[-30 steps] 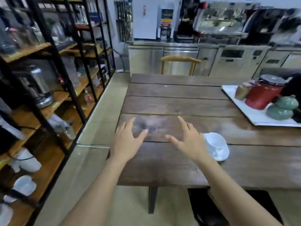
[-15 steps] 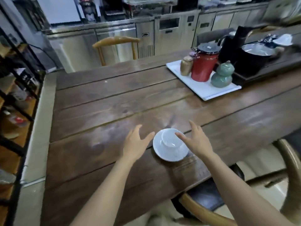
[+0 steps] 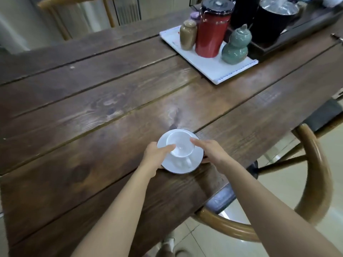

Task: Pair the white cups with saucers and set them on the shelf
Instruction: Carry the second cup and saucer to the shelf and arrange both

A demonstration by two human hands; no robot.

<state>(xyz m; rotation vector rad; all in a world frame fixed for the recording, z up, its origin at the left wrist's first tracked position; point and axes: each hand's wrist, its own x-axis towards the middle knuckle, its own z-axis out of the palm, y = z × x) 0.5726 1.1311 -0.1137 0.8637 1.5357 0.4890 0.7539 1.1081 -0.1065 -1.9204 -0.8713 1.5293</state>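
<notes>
Planks of a dark wooden table [image 3: 92, 112] fill my view, a white tray [image 3: 213, 69] of jars at its far right. Near the front edge sits the saucer [image 3: 183, 167], the white cup [image 3: 181, 147] upright on it. My left hand [image 3: 156, 156] and right hand [image 3: 211, 151] grip the saucer's opposite rims, thumbs touching the cup.

The cup [image 3: 180, 146] sits on the saucer [image 3: 178, 166] near the table's [image 3: 92, 101] 6 o'clock edge, between 2 hands, with the tray [image 3: 219, 71] at 1 o'clock.
</notes>
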